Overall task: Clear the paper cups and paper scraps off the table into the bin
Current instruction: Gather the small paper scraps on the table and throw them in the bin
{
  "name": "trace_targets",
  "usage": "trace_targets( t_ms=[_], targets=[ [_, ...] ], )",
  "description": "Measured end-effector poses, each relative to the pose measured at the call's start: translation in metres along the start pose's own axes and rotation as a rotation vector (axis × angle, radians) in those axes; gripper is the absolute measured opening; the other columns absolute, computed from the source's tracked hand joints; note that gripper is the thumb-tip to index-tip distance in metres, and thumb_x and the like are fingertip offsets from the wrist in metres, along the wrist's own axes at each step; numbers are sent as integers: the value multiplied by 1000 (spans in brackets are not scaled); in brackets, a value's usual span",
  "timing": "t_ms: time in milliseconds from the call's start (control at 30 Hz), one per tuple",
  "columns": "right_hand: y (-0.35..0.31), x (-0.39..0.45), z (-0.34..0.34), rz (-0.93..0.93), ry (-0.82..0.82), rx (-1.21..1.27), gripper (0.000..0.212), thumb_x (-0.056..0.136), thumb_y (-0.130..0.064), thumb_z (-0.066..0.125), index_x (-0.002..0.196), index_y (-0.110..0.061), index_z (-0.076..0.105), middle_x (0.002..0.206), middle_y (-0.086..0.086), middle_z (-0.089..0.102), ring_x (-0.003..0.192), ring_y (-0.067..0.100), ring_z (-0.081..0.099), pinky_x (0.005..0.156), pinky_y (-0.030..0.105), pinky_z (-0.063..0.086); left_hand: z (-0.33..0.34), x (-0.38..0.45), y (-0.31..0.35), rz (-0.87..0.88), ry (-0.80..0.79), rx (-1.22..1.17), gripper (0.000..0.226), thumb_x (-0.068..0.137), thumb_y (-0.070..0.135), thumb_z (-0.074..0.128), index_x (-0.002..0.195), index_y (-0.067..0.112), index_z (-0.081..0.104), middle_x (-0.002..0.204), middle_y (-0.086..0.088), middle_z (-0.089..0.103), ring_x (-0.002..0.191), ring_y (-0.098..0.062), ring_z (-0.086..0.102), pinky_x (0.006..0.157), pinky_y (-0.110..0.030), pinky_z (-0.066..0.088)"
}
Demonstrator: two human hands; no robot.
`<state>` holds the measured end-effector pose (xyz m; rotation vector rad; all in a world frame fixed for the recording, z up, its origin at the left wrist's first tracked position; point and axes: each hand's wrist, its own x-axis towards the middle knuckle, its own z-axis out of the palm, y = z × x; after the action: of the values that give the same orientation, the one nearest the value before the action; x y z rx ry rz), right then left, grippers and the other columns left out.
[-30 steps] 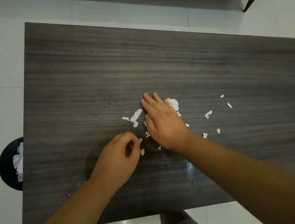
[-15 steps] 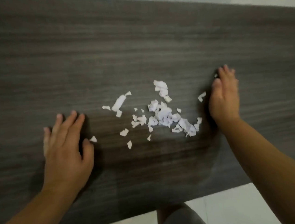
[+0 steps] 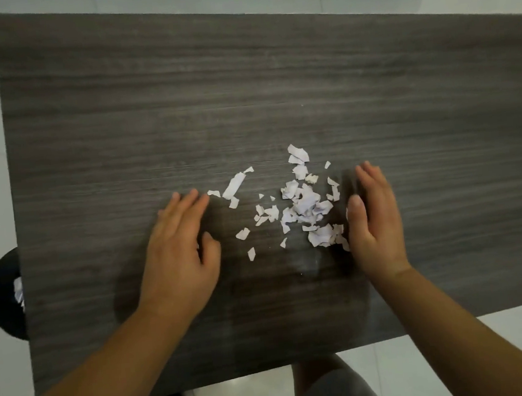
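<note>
Paper scraps [image 3: 301, 203] mid-table [image 3: 244, 88]; left hand [image 3: 179, 255] at 9 o'clock, right hand [image 3: 375, 219] at 3, both flat, fingers straight. Sweep inward, low, gather strays. Bin [image 3: 3, 296] far left.

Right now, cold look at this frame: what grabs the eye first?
The white paper scraps scattered mid-table on the dark wood table, densest toward the right. Both hands bracket them: the left hand flat on the table at the left edge of the scatter, the right hand set on edge against the pile. A black bin peeks out past the table's left edge.
</note>
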<state>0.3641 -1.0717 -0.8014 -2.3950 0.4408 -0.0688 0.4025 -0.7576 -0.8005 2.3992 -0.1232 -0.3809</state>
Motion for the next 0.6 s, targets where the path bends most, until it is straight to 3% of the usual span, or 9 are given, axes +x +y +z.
trace_targets(
  t_ms=[133, 267, 400, 533, 600],
  targets=[
    [22, -33, 8, -68, -103, -165, 88, 95, -59, 61, 164, -13, 35, 174, 4, 28, 164, 23, 16, 129, 61, 20, -1, 9, -18, 18, 29, 41, 59, 98, 17, 50, 156, 11, 55, 166, -5, 49, 163, -24, 28, 134, -52, 17],
    [11, -17, 33, -145, -67, -299, 113, 80, -79, 69, 163, -12, 36, 174, 8, 29, 164, 28, 17, 131, 60, 13, 4, -4, -17, 51, 17, -49, 53, 101, 12, 53, 154, 13, 56, 165, 0, 48, 163, -14, 27, 134, -45, 20],
    [-3, 6, 48, -299, -117, -269, 120, 78, -90, 63, 166, -14, 31, 175, 9, 25, 164, 30, 16, 129, 63, 14, -3, -18, -17, -1, 11, -94, 50, 102, 6, 61, 151, 14, 58, 164, 2, 48, 160, -10, 31, 130, -23, 22],
    [-26, 39, 68, -449, -174, -313, 118, 77, -86, 70, 165, -17, 35, 175, 10, 25, 164, 34, 17, 128, 66, 16, -14, -25, -20, -21, -17, -95, 49, 101, 10, 61, 149, 18, 59, 162, 5, 49, 153, -10, 39, 123, -32, 31],
    [-35, 53, 76, -473, -168, -334, 109, 79, -82, 72, 163, -21, 40, 173, 9, 30, 162, 34, 22, 128, 65, 17, -21, -25, -24, -7, -12, -95, 46, 103, 14, 57, 149, 20, 59, 160, 7, 50, 150, -8, 42, 120, -29, 33]
  ],
)
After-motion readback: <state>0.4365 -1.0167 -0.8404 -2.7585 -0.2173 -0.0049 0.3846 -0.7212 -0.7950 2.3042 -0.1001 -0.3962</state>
